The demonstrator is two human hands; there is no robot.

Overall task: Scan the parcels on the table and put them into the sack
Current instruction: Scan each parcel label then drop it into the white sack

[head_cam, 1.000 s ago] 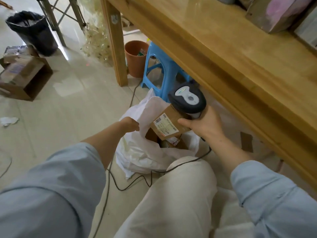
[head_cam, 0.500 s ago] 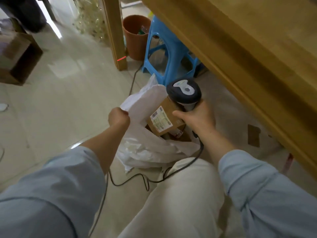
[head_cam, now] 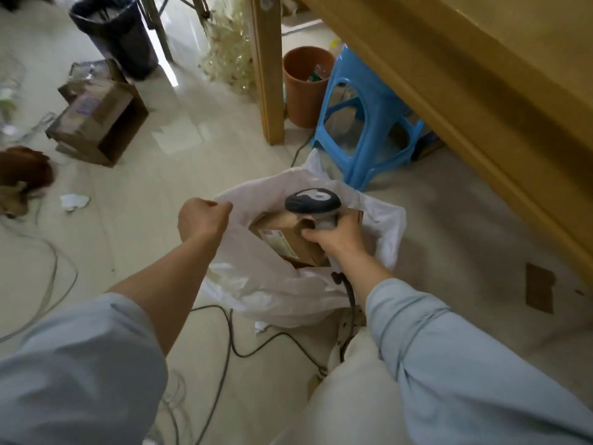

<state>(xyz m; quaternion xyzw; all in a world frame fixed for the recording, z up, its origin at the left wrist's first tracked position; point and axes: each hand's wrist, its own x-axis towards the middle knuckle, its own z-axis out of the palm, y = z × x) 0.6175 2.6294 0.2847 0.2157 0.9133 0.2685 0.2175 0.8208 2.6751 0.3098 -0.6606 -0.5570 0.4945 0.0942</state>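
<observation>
Just inside the sack, the right hand grips scanner and parcel.

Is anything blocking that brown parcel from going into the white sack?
Nothing visible. The left hand pinches the sack by its rim, holding the mouth open. The parcel, gripped with the scanner in the right hand, already sits in the opening.
</observation>
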